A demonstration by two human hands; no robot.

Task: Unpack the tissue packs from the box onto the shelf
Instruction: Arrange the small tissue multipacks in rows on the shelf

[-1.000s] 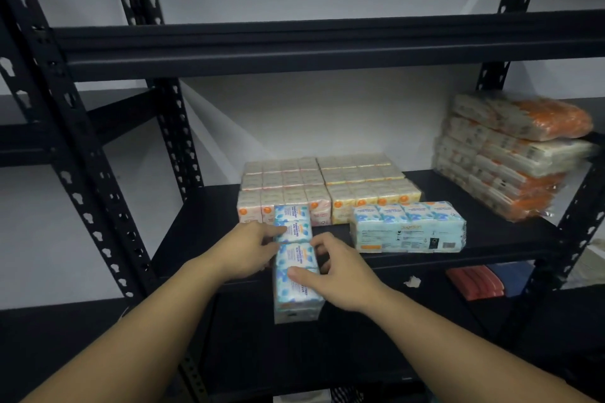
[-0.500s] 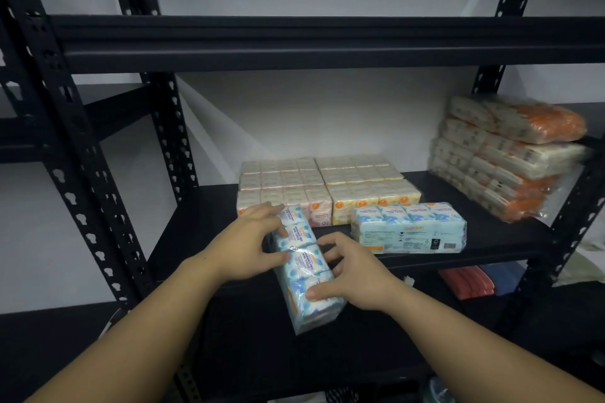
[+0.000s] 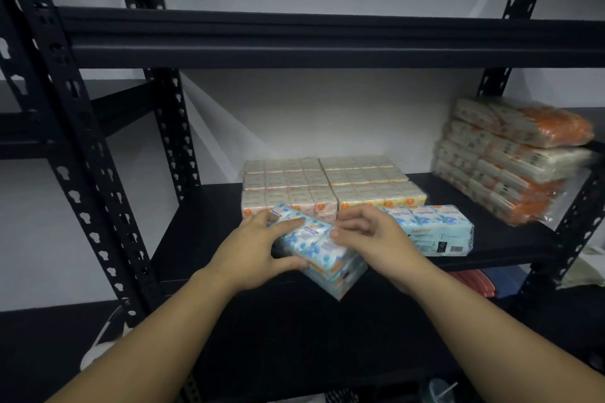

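Observation:
A blue-and-white tissue pack [image 3: 322, 257] lies askew at the front edge of the black shelf [image 3: 203, 226], its near end hanging over the edge. My left hand [image 3: 258, 250] grips its left side, thumb under and fingers on top. My right hand [image 3: 370, 239] rests fingertips on its top right side. A second blue tissue pack [image 3: 435, 232] lies flat just to the right. Behind them sit pink tissue packs [image 3: 284, 183] and yellow tissue packs [image 3: 370, 180] in rows. The box is out of view.
A stack of orange-and-white wrapped tissue bundles [image 3: 510, 157] fills the shelf's right end. Black perforated uprights [image 3: 85, 173] stand at left, and the upper shelf beam [image 3: 327, 42] runs overhead. Red and blue items [image 3: 478, 281] lie on the lower level.
The held pack has turned from pointing toward me to lying diagonally, its near end swinging right. Both hands moved up and farther onto the shelf with it.

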